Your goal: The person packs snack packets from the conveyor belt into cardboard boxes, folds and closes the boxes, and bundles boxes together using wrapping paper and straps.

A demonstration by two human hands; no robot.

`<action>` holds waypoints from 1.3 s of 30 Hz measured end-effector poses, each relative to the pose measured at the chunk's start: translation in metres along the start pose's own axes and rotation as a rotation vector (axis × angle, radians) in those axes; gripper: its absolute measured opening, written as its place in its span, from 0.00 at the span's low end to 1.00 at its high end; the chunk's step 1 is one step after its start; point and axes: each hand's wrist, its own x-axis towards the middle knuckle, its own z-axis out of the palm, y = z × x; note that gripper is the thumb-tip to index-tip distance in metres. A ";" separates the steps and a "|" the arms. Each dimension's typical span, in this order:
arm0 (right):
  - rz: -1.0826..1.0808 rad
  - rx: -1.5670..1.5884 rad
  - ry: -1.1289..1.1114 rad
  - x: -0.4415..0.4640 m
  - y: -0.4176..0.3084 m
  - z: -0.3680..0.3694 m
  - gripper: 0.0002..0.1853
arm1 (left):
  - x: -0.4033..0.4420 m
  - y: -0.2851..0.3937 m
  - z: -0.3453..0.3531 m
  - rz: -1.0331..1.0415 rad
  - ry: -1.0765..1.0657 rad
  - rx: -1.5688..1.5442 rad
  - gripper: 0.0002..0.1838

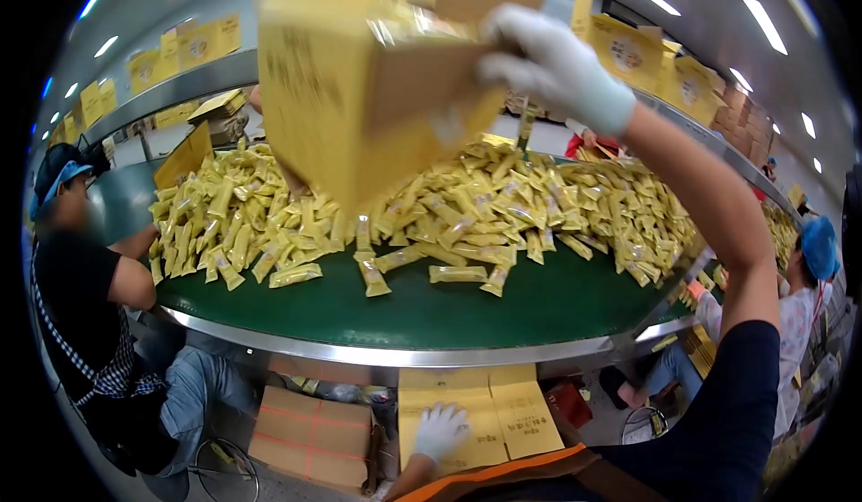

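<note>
High in front of me, my right hand (552,66), in a white glove, grips the brown inner flap of a yellow cardboard box (314,98). The box is blurred and tilted, with shiny wrappers showing at its top opening. Down at my lap, my left hand (440,432), also gloved, lies with its fingers spread on flat yellow cardboard (516,417) printed with dark characters. Behind and below the raised box, a long heap of yellow wrapped packets (485,206) covers the far side of the green belt (377,313).
A metal edge (404,356) runs along the belt's near side. Strapped brown cartons (310,435) stand below at left. Co-workers sit at left (90,322) and right (795,322). Yellow boxes (628,53) line a raised shelf beyond the belt.
</note>
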 end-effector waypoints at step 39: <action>1.562 0.741 -0.441 -0.610 -0.203 0.176 0.31 | -0.085 0.018 -0.031 -0.688 0.283 -1.025 0.31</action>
